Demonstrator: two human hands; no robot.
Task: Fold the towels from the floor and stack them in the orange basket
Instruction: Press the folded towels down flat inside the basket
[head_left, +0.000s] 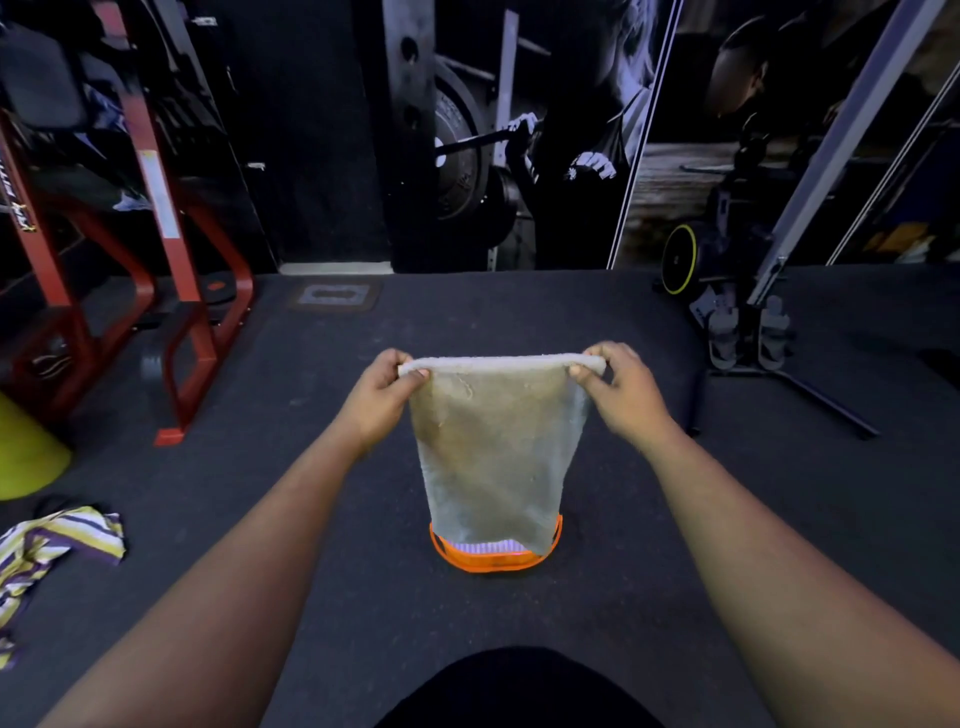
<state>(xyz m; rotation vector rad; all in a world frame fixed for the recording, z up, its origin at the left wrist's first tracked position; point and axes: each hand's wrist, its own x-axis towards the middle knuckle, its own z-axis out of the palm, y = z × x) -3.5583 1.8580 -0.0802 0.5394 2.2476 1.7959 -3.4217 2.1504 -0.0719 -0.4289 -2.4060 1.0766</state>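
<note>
Gym room, dark rubber floor, wall posters behind. I am reading left to right. Far left: a red steel rack frame, a yellow-green rounded object at the frame edge, and a crumpled purple, yellow and white striped towel lying on the floor, not yet folded.

Centre: the left hand is pinching the top left corner of a pale beige terry towel, thumb in front, fingers curled behind. The towel is hanging flat in the air, its top edge looking doubled, its lower edge dangling over the round orange plastic basket, where something striped seems to be lying already. The right hand is pinching the top right corner the same way.

My judgement: I am mid-fold. To do it well I should be keeping the top edge taut and level, bringing the two corners together evenly so the sides line up, then lowering the fold flat onto the stack without snagging the rim.

Far right: a cable machine base.
</note>
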